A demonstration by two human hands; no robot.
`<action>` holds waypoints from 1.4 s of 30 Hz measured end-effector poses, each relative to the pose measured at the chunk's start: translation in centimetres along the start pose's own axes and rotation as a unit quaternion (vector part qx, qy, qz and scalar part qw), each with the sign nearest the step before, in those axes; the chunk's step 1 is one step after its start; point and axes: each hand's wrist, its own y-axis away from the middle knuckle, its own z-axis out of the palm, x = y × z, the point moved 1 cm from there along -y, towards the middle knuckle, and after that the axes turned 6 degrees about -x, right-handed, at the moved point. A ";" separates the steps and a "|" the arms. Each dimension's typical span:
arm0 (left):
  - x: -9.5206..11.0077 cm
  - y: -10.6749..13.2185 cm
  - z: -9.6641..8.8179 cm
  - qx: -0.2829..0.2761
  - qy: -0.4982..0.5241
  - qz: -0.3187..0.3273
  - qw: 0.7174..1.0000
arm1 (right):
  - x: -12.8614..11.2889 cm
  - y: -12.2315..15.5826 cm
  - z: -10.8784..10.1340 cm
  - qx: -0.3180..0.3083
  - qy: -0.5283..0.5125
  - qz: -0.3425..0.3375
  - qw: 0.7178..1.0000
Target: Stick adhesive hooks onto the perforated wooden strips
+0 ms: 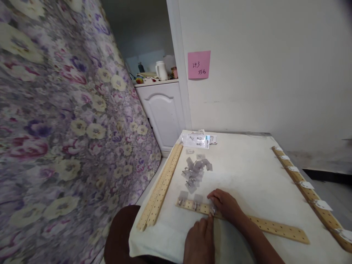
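A perforated wooden strip (277, 227) lies crosswise on the table in front of me. Two metal hooks on clear square pads, a first hook (180, 201) and a second hook (196, 205), sit at its left end. A third hook (213, 209) is on the strip between my hands. My right hand (226, 206) reaches over the strip, fingers closed at this hook's clear pad, which they partly cover. From the near side, my left hand (200, 238) presses its closed fingertips against the strip's edge, just below the third hook. Beyond lies a pile of clear-pad hooks (194, 170).
Two perforated wooden strips (162, 183) lie along the table's left edge. Another strip with white-backed hooks (302, 187) runs along the right edge. Hook packaging (195, 140) rests at the back left. A brown stool (121, 234) stands beside a floral curtain (68, 110).
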 end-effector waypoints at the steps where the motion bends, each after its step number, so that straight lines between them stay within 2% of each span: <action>1: 0.0 0.0 -0.1 0.005 -0.004 0.000 1.000 | 0.0 0.0 0.0 0.001 0.000 -0.001 1.000; 13: -0.3 0.0 -0.1 0.001 -0.001 -0.005 1.000 | 0.2 0.1 0.0 0.000 -0.006 -0.012 1.000; 18: -0.2 0.0 -0.3 -0.034 0.009 -0.001 0.999 | 0.0 0.3 -0.5 -0.012 -0.028 -0.026 0.999; 26: 0.0 0.0 -0.7 -0.020 0.016 -0.016 1.000 | -0.3 0.5 -0.9 -0.031 -0.050 -0.003 0.998; 35: -0.3 -0.1 0.2 -0.027 0.004 -0.002 1.000 | -0.1 0.3 -0.8 -0.026 -0.071 0.013 0.997; 42: -0.3 0.0 0.3 -0.015 0.008 -0.017 1.000 | 0.0 0.0 -0.6 -0.026 -0.092 0.041 0.995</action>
